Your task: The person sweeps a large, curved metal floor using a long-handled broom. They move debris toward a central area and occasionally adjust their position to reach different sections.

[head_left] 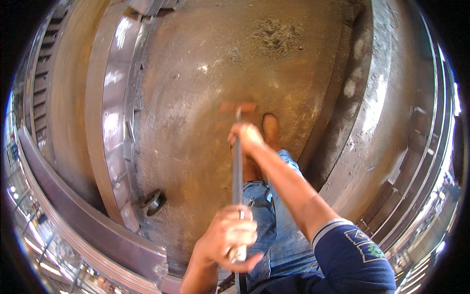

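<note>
Head view | straight grey pole (237,169), long axis running bodyward from blurred reddish flat crossbar (248,107) | right hand (248,137): grip wrapped around pole, nearer crossbar | left hand (229,235): grip curled around pole, farther from crossbar

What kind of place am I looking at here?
Probably a metalworking shop or similar industrial building, though the view can't confirm it. The signs are what look like long metal beams along the sides, and a stained, worn floor with a dark patch of debris.
</note>
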### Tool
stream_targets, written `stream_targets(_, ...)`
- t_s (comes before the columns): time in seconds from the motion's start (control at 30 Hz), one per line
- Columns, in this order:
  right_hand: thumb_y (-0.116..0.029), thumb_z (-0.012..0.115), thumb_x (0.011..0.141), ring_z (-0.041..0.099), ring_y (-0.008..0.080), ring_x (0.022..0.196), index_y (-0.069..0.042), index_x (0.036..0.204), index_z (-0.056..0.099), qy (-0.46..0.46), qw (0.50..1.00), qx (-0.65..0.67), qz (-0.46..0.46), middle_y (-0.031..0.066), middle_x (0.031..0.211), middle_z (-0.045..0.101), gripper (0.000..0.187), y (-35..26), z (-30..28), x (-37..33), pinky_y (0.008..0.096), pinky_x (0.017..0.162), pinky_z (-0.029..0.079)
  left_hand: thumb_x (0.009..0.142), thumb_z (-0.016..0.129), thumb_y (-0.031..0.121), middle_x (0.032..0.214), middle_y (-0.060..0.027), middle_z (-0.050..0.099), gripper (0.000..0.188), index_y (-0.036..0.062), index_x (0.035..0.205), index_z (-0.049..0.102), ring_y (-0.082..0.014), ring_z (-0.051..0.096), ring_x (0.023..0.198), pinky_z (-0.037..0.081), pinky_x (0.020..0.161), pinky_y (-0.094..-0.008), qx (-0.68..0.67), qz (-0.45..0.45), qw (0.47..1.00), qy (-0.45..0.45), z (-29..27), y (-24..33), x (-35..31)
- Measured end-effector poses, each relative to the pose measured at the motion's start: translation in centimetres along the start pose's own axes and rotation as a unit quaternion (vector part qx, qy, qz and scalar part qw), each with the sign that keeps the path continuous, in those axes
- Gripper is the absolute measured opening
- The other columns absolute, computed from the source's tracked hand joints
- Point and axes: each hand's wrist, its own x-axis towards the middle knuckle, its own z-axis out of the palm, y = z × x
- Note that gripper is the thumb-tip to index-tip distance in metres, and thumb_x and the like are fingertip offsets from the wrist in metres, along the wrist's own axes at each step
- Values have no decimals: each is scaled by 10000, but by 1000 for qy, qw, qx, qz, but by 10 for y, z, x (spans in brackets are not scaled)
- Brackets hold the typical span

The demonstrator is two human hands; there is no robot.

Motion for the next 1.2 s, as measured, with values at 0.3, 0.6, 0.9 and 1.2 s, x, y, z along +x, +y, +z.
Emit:
stream_targets(0.3,-176,664,958,655,385,1118,-76,1378,488,57,983,153,-84,197,1321,615,466,-68,-84,15,487,904,558,725,751,174,733,-15,584,160,145,691,597,-214,611,701,552,811,-444,117,155,960,200,45,52,-17)
stream_targets(0.6,-275,677,968,552,124,573,-191,1278,543,-397,720,411,394,83,981,663,348,-135,-18,-92,288,480,460,801,792,236,1051,-46,630,273,136,1009,646,-245,623,1010,486,934,-427,118,-13,986,121,164,32,-45)
stream_targets(0.9,-279,636,990,530,192,507,-39,1101,573,-470,790,199,340,82,824,597,272,-13,80,-38,392,392,455,751,836,330,1113,-138,679,448,100,1107,689,-350,646,1052,499,931,-490,73,-117,950,280,100,-6,-30)
stream_targets(1.2,-319,663,980,516,112,542,-77,1319,599,-35,958,20,285,77,868,633,421,25,-348,176,322,445,451,952,723,131,901,-51,703,143,-3,968,674,-126,630,846,511,815,-292,-81,-503,630,586,136,-138,-181)
